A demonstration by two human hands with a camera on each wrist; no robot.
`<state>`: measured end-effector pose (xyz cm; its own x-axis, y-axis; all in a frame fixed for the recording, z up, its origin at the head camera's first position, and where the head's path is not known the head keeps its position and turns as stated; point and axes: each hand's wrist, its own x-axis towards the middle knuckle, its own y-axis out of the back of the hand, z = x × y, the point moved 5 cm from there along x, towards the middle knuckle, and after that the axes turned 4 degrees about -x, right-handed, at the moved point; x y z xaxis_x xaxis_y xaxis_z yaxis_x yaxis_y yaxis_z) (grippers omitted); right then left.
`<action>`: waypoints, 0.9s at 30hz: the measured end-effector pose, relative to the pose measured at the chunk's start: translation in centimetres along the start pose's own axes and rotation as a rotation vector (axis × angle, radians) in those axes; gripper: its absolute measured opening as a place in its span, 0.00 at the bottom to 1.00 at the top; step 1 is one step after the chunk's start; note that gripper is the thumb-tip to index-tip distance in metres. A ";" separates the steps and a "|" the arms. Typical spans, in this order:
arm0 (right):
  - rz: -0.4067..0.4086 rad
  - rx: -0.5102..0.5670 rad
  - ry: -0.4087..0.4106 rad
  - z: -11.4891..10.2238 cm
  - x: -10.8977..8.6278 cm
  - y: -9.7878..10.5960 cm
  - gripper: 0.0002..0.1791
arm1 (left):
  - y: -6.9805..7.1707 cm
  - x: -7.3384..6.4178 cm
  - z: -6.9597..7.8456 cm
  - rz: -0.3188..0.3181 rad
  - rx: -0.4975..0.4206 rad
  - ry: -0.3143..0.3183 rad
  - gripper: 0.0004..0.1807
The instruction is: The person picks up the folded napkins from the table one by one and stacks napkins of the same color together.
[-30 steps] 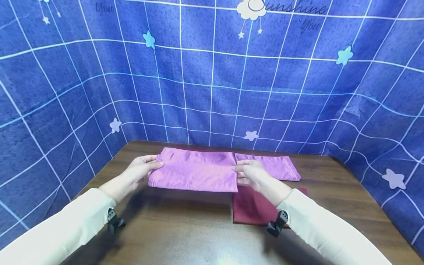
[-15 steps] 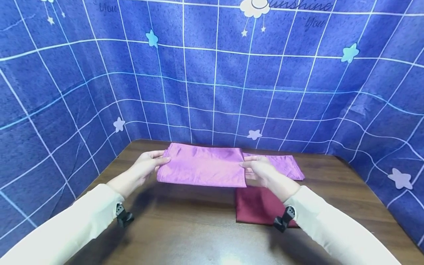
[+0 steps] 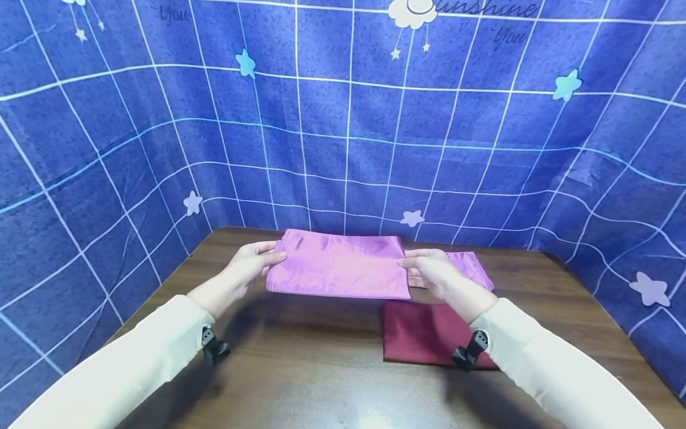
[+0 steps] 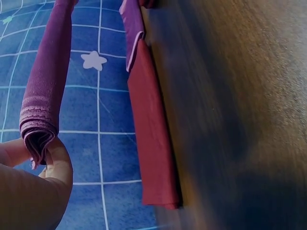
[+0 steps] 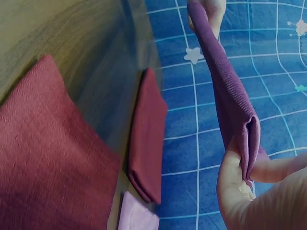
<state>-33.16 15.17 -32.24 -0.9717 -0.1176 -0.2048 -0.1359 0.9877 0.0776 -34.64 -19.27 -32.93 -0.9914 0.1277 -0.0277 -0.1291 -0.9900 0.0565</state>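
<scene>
"What's being held up there?"

"A folded purple cloth (image 3: 339, 266), stretched level in the air above the back of the desk (image 3: 321, 357), clear of the wood."

"And the grip?"

"Pinched at both ends. The left hand (image 3: 248, 266) has its thumb in front and its fingers (image 4: 61, 165) behind, nearly closed, the layers squeezed between. The right hand (image 3: 431, 272) nips the other end the same way."

"What lies near?"

"A red cloth (image 3: 423, 333), flat on the desk below the right wrist. Behind the right hand, a second purple one (image 3: 474, 268), also folded."

"Any more?"

"Another red one (image 4: 151, 134), folded narrow, along the back by the blue curtain (image 3: 321, 119). From my spot I can't tell whether it touches the second purple one."
</scene>
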 end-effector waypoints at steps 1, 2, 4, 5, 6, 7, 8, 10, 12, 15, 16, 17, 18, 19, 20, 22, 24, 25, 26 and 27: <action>0.000 -0.001 -0.002 0.0 0.0 0.1 0.26 | -0.1 0.0 0.1 0.003 0.004 0.001 0.31; 0.002 -0.005 -0.003 0.0 0.0 0.3 0.26 | -0.3 0.1 0.2 0.002 0.010 -0.001 0.31; 0.001 -0.012 -0.005 0.1 0.1 0.6 0.26 | -0.6 0.2 0.4 0.006 0.017 -0.002 0.31; 0.002 -0.014 -0.007 0.2 0.1 0.8 0.26 | -0.8 0.2 0.6 0.006 0.017 -0.003 0.30; 0.003 -0.014 -0.005 0.2 0.2 1.0 0.26 | -0.9 0.2 0.7 0.004 0.019 -0.003 0.30; 0.005 -0.015 -0.003 0.2 0.2 1.1 0.26 | -1.1 0.2 0.8 0.004 0.018 -0.002 0.30; 0.005 -0.013 -0.001 0.2 0.2 1.3 0.27 | -1.2 0.3 0.9 0.007 0.018 -0.003 0.30; 0.006 -0.009 0.001 0.1 0.2 1.5 0.27 | -1.5 0.4 1.0 0.011 0.020 -0.003 0.29; 0.010 -0.009 0.000 0.0 0.1 1.8 0.27 | -1.8 0.7 1.0 0.014 0.012 -0.005 0.29; 0.006 -0.011 -0.004 0.0 -0.1 2.2 0.26 | -2.3 1.0 0.9 0.020 -0.001 -0.008 0.29; 0.005 -0.013 -0.004 0.0 -0.2 2.4 0.25 | -2.4 1.1 0.9 0.024 -0.009 -0.008 0.29; 0.003 -0.017 -0.005 0.0 -0.2 2.5 0.25 | -2.6 1.1 0.9 0.030 -0.012 -0.007 0.29; 0.001 -0.020 -0.005 0.0 -0.2 2.7 0.24 | -2.7 1.2 0.9 0.036 -0.014 -0.008 0.28; -0.003 -0.022 -0.004 0.0 -0.2 2.8 0.24 | -2.9 1.2 0.9 0.040 -0.015 -0.009 0.28; -0.003 -0.026 -0.003 0.0 -0.2 2.9 0.23 | -3.0 1.2 0.9 0.043 -0.018 -0.010 0.28; 0.000 -0.025 -0.003 0.0 -0.2 3.1 0.22 | -3.3 1.4 0.9 0.044 -0.019 -0.012 0.28; 0.006 -0.031 -0.002 0.0 -0.1 3.3 0.22 | -3.5 1.5 0.8 0.044 -0.022 -0.012 0.28; 0.009 -0.036 -0.001 0.0 -0.1 3.4 0.22 | -3.5 1.6 0.7 0.046 -0.023 -0.010 0.28; 0.012 -0.037 0.000 0.0 -0.1 3.4 0.22 | -3.6 1.7 0.7 0.049 -0.025 -0.007 0.28; 0.012 -0.038 -0.001 0.0 -0.1 3.4 0.23 | -3.6 1.7 0.6 0.051 -0.025 -0.007 0.28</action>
<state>-33.57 18.55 -31.93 -0.9731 -0.1059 -0.2044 -0.1318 0.9843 0.1174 -35.90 -15.44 -32.56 -0.9968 0.0776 -0.0184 -0.0781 -0.9964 0.0325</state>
